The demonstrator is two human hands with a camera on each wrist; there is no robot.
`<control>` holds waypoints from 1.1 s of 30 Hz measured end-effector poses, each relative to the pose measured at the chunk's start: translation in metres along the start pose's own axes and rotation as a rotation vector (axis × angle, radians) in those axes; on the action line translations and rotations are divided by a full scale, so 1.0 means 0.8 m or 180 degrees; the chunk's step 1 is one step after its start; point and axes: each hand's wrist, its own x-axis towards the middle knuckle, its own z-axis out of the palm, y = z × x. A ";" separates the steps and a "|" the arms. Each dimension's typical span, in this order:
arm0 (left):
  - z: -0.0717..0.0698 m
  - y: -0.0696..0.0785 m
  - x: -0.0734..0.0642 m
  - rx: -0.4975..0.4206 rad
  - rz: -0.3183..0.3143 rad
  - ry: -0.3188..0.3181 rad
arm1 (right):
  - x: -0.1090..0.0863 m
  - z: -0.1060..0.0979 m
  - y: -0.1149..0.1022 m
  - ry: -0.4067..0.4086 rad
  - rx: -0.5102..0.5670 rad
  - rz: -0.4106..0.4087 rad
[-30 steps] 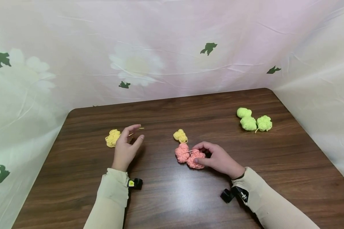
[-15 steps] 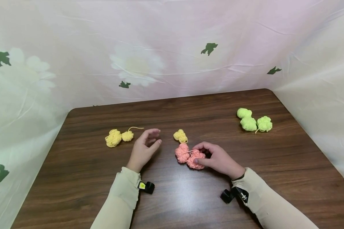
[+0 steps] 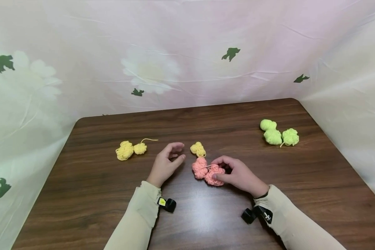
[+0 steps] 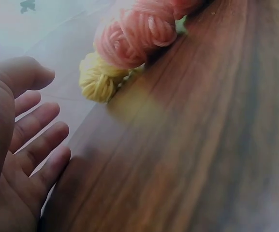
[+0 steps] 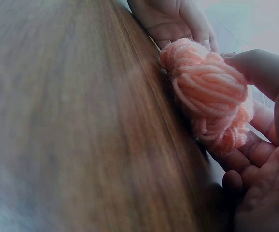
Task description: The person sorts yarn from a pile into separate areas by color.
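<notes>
My right hand [image 3: 241, 176] holds a pink yarn ball [image 3: 214, 176] between thumb and fingers at the middle of the table. Against that ball's left side lies a second pink yarn ball [image 3: 200, 168]. Just behind the pink pair sits a small yellow yarn ball [image 3: 198, 149]. My left hand [image 3: 165, 167] hovers to the left of these balls, fingers loosely bent and holding nothing. In the left wrist view, a gap shows between its fingers and the yellow yarn ball [image 4: 99, 79]. The right wrist view shows the thumb lying along the gripped pink yarn ball [image 5: 212, 89].
Two more yellow yarn balls [image 3: 125, 150] lie at the left of the brown wooden table [image 3: 81, 194], a loose strand trailing behind them. Several lime-green yarn balls [image 3: 273, 136] are grouped at the back right. Patterned cloth [image 3: 187, 52] hangs behind the table and along its sides.
My left hand has moved right, away from the left yellow yarn balls, which it partly covered, toward the pink ones. The right hand has stayed on its pink yarn ball.
</notes>
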 end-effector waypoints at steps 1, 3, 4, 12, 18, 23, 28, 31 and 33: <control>0.001 0.001 0.001 0.0013 0.0008 -0.0004 | 0.000 0.000 0.000 0.0009 -0.0001 -0.0014; 0.003 0.003 0.003 0.0050 0.0016 -0.0009 | -0.001 0.000 0.000 0.0031 -0.0009 -0.0020; 0.004 0.003 0.004 0.0079 0.0021 -0.0012 | -0.001 0.000 -0.001 0.0037 -0.0016 -0.0020; 0.010 0.004 0.009 0.0320 -0.0070 -0.0145 | -0.003 0.002 -0.003 0.0007 0.0024 -0.0010; 0.013 0.003 0.009 0.0426 -0.0160 -0.0247 | -0.003 0.005 -0.001 -0.0019 0.0053 -0.0020; 0.018 0.006 0.015 0.0643 -0.0208 -0.0306 | -0.002 0.003 -0.001 0.0007 0.0048 -0.0009; 0.026 0.010 0.018 0.0886 -0.0306 -0.0253 | -0.002 0.000 -0.003 -0.0049 0.0068 0.0011; 0.030 0.011 0.018 0.0995 -0.0324 -0.0180 | -0.002 0.000 -0.002 -0.0056 0.0089 0.0019; 0.032 0.011 0.019 0.1063 -0.0320 -0.0147 | -0.002 0.000 -0.002 -0.0050 0.0097 0.0013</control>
